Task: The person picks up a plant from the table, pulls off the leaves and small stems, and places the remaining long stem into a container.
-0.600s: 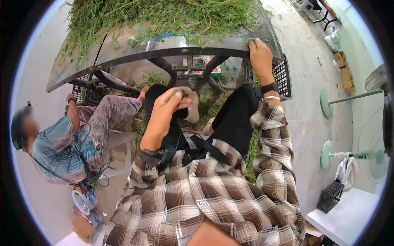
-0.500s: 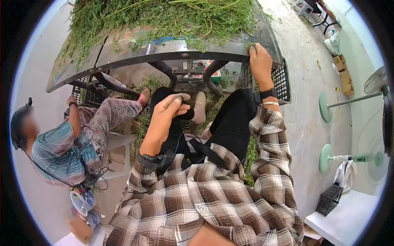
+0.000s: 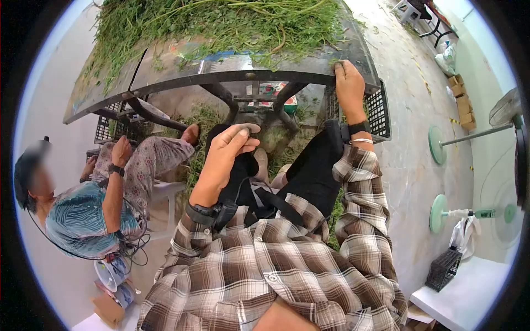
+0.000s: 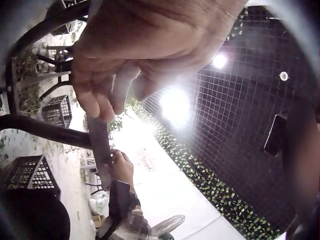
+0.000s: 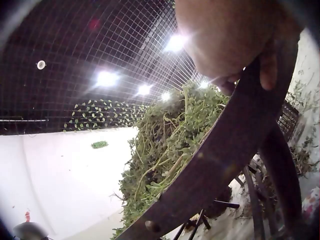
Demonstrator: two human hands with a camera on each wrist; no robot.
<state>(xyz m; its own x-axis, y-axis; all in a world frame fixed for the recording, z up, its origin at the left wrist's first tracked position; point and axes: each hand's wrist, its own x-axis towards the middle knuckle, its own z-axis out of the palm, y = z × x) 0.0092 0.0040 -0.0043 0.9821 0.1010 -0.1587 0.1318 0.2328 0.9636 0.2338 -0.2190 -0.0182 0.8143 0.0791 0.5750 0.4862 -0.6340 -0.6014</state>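
Note:
In the head view my left hand is held up above my lap, in front of the table. Its fingers are loosely bent, with the thumb near the fingertips, and nothing shows in them. The left wrist view has the same hand with fingers hanging down. My right hand holds the table's front edge near its right corner; the right wrist view shows the thumb against the dark edge strip and the other fingers partly hidden over the top. A heap of leafy green stems covers much of the table.
Another person sits at the left beside the table. A black crate stands under its right end, and cut greens litter the floor below. Green-based fans and a white table with a small black basket are at the right.
My feet have shifted beneath the table. At the left, the other person's forearm has come up off the lap side. My two hands keep nearly the same places.

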